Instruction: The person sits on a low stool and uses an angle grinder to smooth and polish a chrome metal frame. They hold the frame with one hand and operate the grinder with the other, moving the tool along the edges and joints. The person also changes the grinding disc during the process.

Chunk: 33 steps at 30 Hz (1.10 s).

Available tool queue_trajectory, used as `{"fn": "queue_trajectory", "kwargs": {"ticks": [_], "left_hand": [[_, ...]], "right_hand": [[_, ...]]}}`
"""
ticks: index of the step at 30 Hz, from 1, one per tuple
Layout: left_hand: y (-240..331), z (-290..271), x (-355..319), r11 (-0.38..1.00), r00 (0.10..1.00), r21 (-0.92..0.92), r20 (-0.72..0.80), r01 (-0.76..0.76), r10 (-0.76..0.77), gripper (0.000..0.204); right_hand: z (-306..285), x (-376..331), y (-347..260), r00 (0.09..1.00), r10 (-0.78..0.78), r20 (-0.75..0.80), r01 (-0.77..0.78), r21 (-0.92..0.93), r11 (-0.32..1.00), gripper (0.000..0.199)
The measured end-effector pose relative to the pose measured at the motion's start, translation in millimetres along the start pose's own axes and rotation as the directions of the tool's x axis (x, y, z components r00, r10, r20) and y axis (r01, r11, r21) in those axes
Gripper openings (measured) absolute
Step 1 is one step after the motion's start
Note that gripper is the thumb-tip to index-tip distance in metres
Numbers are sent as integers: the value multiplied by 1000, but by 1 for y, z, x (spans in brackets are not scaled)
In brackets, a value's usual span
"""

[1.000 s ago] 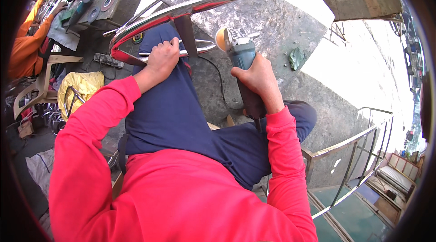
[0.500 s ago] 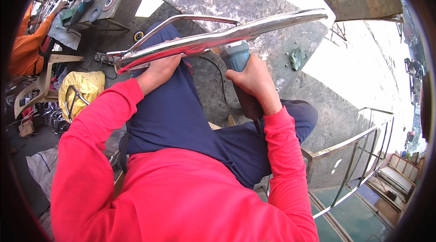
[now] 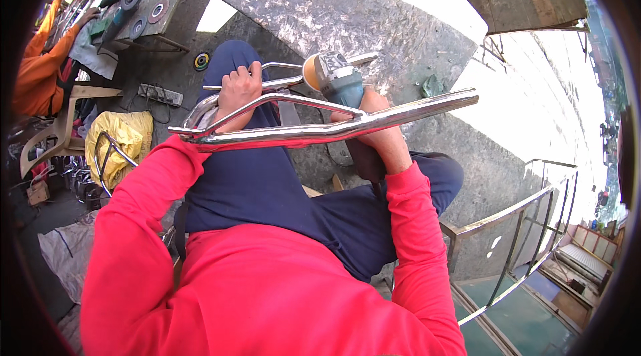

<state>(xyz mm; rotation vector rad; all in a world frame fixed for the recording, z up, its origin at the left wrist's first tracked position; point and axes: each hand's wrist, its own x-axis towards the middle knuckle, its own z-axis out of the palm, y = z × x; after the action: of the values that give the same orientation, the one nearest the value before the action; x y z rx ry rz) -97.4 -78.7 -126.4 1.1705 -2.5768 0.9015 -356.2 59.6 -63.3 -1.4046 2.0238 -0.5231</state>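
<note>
A shiny bent-tube metal frame (image 3: 415,111) lies across in front of me over my thighs, with two long rails joined by curved tubes at the left. My left hand (image 3: 239,97) is closed round its left part, knuckles up, between the rails. My right hand (image 3: 382,130) grips a teal angle grinder (image 3: 344,87), partly hidden behind the near rail. The grinder's head and tan disc (image 3: 311,73) sit between the two rails, close to the far one. Whether the disc touches metal, I cannot tell.
At upper left, a bench (image 3: 167,5) carries grinders and discs, beside a person in orange sleeves (image 3: 40,82). A power strip (image 3: 160,95), a loose disc (image 3: 201,61) and a yellow sack (image 3: 127,135) lie left. A metal rail frame (image 3: 514,212) stands right.
The tube frame has tipped over, its near rail coming down toward me and its far rail coming into view. My left hand has turned knuckles up, and the grinder's head now shows between the rails.
</note>
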Motion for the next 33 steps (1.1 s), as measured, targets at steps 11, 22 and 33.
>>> {"fn": "queue_trajectory", "kwargs": {"ticks": [11,22,33], "left_hand": [[-2,-9,4,997,998,-69,41,40,-37,6],[-3,-17,4,989,991,-131,127,62,-45,14],[-5,-14,3,985,988,-156,151,68,-44,18]], "right_hand": [[-39,20,16,938,225,-262,-242,-34,970,56],[-41,30,21,940,202,-277,-213,-9,977,54],[-31,28,13,966,200,-164,-198,28,980,57]]}}
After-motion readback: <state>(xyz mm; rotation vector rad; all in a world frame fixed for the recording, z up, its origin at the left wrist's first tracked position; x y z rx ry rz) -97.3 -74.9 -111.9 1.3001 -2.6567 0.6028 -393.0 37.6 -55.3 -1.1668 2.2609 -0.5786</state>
